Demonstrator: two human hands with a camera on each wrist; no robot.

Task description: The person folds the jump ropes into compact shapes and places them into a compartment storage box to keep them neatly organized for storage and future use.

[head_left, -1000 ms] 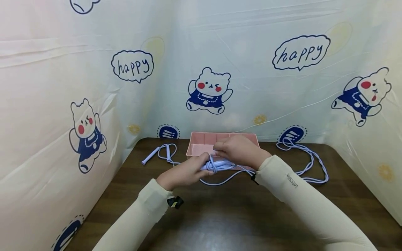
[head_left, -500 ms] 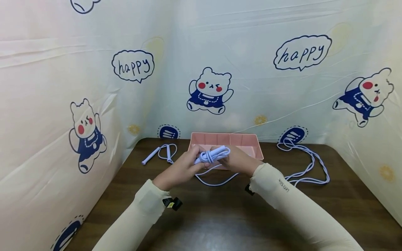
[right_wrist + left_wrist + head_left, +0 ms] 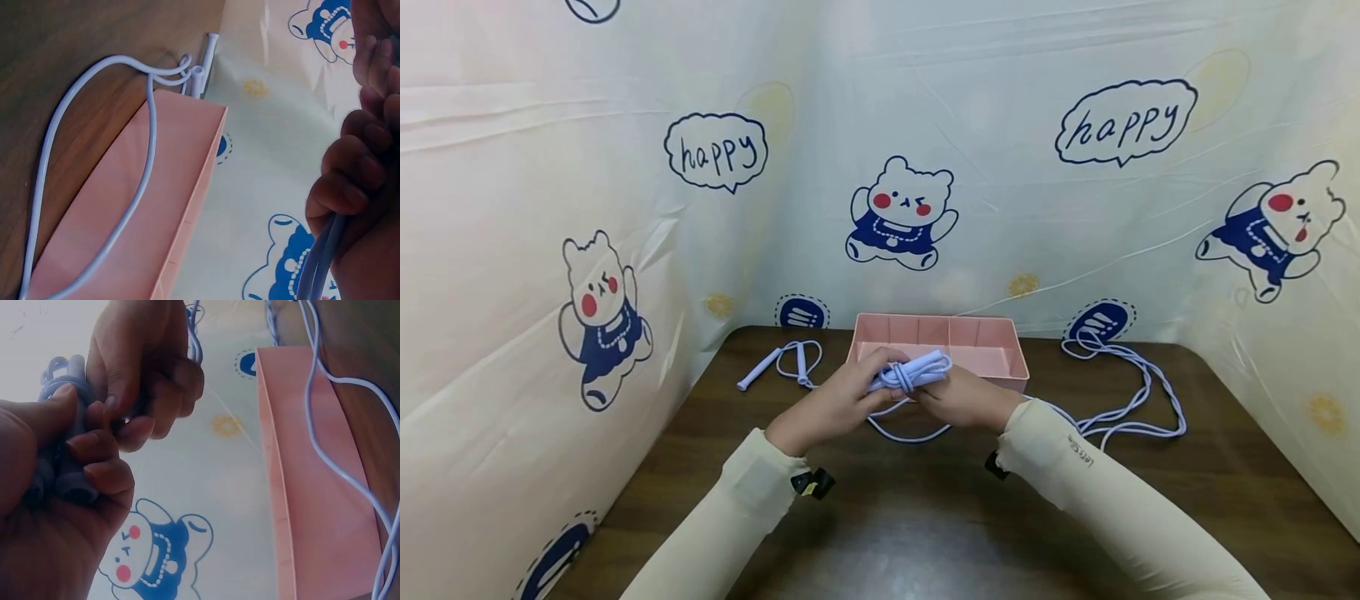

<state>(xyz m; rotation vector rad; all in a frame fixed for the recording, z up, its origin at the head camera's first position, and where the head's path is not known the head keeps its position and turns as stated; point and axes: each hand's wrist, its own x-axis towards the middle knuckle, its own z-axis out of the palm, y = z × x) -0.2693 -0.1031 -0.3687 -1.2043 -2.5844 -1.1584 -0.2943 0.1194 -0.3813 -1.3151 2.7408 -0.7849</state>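
The left fingers [image 3: 109,476] grip the wound jump rope [image 3: 922,365]; the right fingers [image 3: 340,194], above it one second ago, are now lower at its right side, closed round cord strands [image 3: 310,269], so winding seems not finished. Beyond the fingers stands a pink box [image 3: 988,360]; farther, the curtain [image 3: 820,208] says "happy" twice. Letters on the right sleeve [image 3: 1112,500] are unclear.

Head view faces forward-down; close wrist views share pink box [image 3: 325,519]
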